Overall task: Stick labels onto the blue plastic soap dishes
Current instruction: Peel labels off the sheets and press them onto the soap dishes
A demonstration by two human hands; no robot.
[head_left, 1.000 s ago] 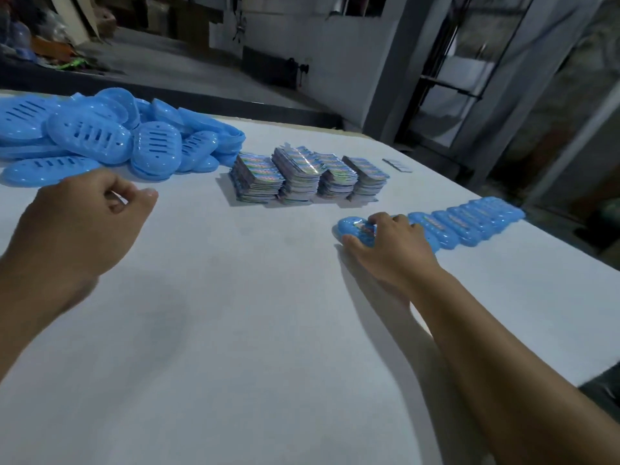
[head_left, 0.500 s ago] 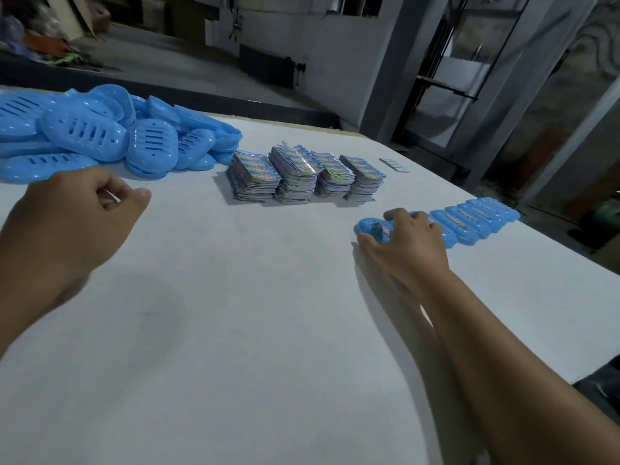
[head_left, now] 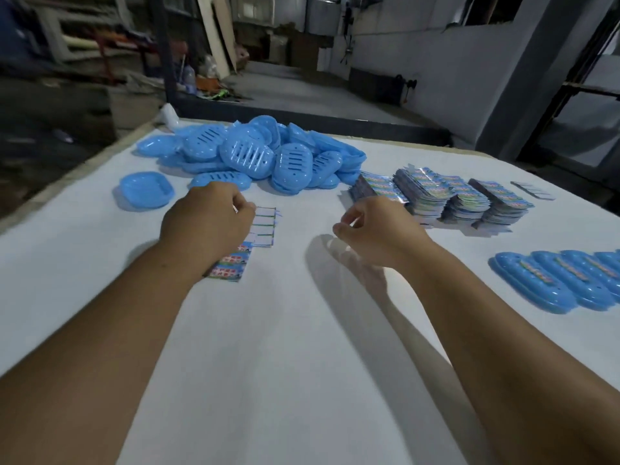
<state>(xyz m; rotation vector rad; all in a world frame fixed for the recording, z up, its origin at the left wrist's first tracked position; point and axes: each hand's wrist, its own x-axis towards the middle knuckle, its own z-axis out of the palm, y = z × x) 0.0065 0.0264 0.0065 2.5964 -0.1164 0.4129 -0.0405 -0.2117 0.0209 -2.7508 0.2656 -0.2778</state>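
Blue plastic soap dishes (head_left: 255,156) lie heaped at the far side of my white table (head_left: 268,347); the labelled row (head_left: 550,280) sits well to my right. My right hand (head_left: 379,229) has left that row and come back, fingers loosely curled, holding nothing I can see. My left hand (head_left: 204,223) grips the partly peeled label sheet (head_left: 248,243), ready for the next label.

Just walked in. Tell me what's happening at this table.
A person is labelling blue soap dishes. The left hand holds a partly used label sheet over the white table; the right hand hovers beside it, fingers curled, apparently empty. Unlabelled dishes lie in a pile at the back, label stacks beside them, and a row of labelled dishes sits on the right.
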